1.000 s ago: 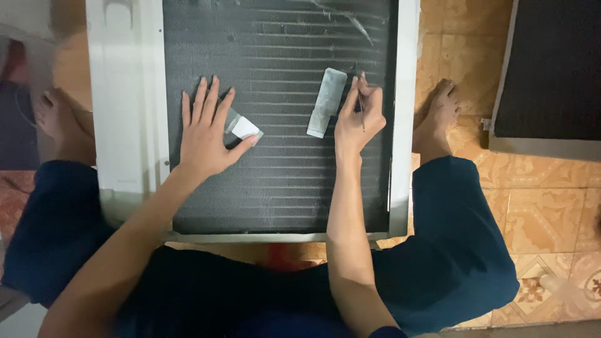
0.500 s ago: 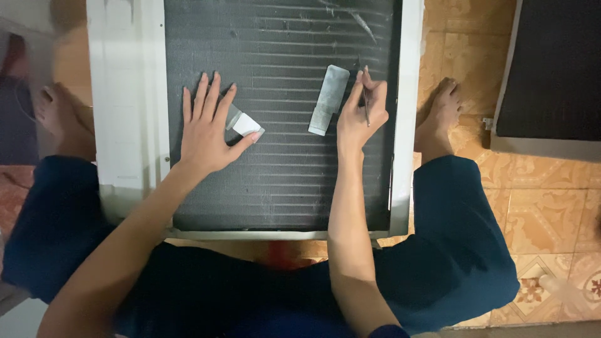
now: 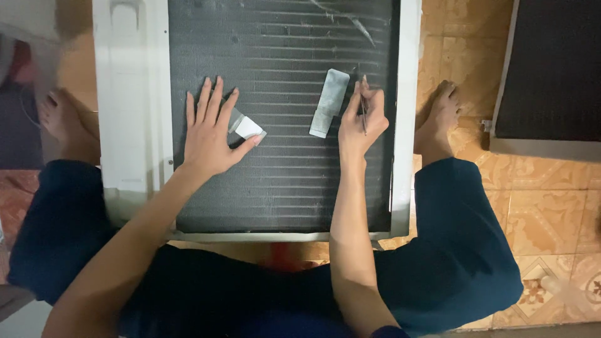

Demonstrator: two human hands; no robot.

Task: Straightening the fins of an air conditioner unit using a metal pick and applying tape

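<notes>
A white-framed air conditioner unit point(image 3: 133, 125) lies flat on the floor between my legs, its dark finned coil point(image 3: 282, 181) facing up. My left hand point(image 3: 210, 131) rests flat on the fins with fingers spread; a small white and clear piece point(image 3: 247, 127) lies by its thumb. My right hand point(image 3: 362, 119) pinches a thin dark metal tool point(image 3: 362, 112) with its tip against the fins. A flat grey metal strip point(image 3: 329, 102) lies on the coil just left of that hand.
My bare feet point(image 3: 438, 119) rest on either side of the unit. A second dark finned panel point(image 3: 551, 75) in a white frame lies on the patterned tan tiles at the right. A red object point(image 3: 282, 253) shows under the unit's near edge.
My right hand has slid slightly up along the fins with the thin tool. The left hand and the grey strip keep their places.
</notes>
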